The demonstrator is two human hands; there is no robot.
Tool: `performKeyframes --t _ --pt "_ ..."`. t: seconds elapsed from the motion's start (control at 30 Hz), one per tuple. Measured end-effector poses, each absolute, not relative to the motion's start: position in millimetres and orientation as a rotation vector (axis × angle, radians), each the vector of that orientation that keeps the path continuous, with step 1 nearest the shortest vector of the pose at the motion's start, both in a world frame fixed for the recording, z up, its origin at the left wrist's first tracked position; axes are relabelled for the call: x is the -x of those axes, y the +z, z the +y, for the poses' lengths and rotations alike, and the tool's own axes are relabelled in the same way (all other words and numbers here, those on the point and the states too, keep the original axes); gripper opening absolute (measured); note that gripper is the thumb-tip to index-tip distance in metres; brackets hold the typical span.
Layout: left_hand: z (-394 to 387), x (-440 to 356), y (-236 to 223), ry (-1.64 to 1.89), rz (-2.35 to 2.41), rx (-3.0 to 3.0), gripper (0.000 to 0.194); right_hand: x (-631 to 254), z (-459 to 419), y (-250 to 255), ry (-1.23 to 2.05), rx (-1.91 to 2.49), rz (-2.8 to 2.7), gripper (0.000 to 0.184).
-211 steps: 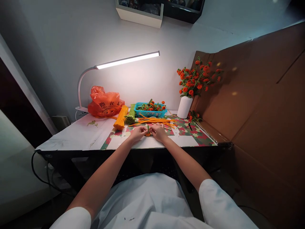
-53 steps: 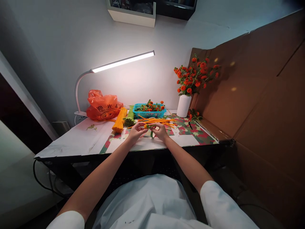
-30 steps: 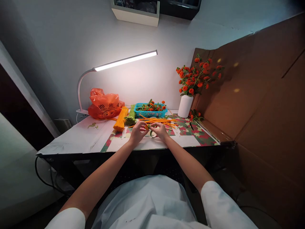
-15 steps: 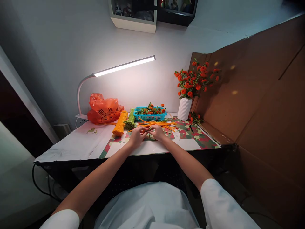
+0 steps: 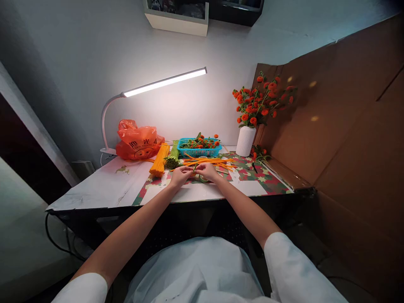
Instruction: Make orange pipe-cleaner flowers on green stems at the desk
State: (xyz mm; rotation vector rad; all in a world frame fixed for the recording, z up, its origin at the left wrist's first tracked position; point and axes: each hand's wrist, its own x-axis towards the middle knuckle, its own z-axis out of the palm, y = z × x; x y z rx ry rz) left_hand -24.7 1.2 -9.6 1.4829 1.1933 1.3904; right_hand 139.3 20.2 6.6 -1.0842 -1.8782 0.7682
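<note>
My left hand (image 5: 179,176) and my right hand (image 5: 206,171) meet over the front middle of the table, fingertips almost touching. Both are closed in a pinch on a short green fuzzy stem (image 5: 195,167), which looks like a pipe cleaner and pokes up between them. Just beyond the fingers lie loose orange pipe cleaners (image 5: 210,161). A thick bundle of orange pipe cleaners (image 5: 160,160) and a green bundle (image 5: 172,159) rest to the left of them. Below my right hand is a green curved item (image 5: 203,179), partly hidden.
Behind the loose stems stands a blue basket (image 5: 199,152) of orange flowers. A white ribbed vase (image 5: 245,142) with orange flowers is at the right, near a cardboard sheet (image 5: 331,126). An orange plastic bag (image 5: 139,141) and a lit lamp (image 5: 166,82) occupy the left.
The camera view has tipped slightly downward. My fingers have shifted a little, and the green stem now shows upright between them.
</note>
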Motion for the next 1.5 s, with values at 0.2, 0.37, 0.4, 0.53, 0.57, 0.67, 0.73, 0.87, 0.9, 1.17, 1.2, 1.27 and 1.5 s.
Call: performKeyframes --t 0.2,0.37,0.4,0.53,0.57,0.67,0.73,0.87,0.9,1.17,1.2,1.27,1.5 --pt "-2 24 -8 1.373 1.224 -1.512 0.025 -143 9 25 0.551 1.196 -2.06 0.015" --pt "-3 27 -9 1.337 1.253 -1.664 0.024 -141 6 35 0.308 1.243 -2.199 0.01" --pt "-3 27 -8 1.323 1.281 -1.705 0.023 -140 6 35 0.288 1.246 -2.212 0.01" --pt "-4 25 -6 1.328 1.413 -1.974 0.014 -139 6 32 0.282 1.24 -2.216 0.009" --pt "-4 25 -5 1.327 1.446 -2.065 0.011 -139 6 31 0.29 1.242 -2.211 0.009" --pt "-3 26 -5 1.284 1.532 -2.277 0.009 -138 6 28 0.318 1.261 -2.189 0.008" --pt "-2 27 -4 1.252 1.561 -2.326 0.009 -137 8 26 0.333 1.266 -2.179 0.008" --pt "-1 25 -2 1.205 1.524 -2.287 0.005 -136 15 20 0.399 1.227 -2.139 0.011" --pt "-1 24 0 1.208 1.499 -2.249 0.005 -137 18 19 0.439 1.21 -2.116 0.014" --pt "-15 23 14 1.126 1.108 -1.604 0.016 -150 27 22 0.976 0.859 -2.054 0.044" --pt "-17 24 16 1.081 1.057 -1.539 0.018 -152 26 23 1.007 0.847 -2.061 0.044" --pt "-19 27 18 0.997 0.969 -1.409 0.022 -154 24 26 1.043 0.834 -2.043 0.043" --pt "-15 35 20 0.88 0.787 -1.131 0.015 -157 12 34 1.082 0.798 -1.973 0.039"
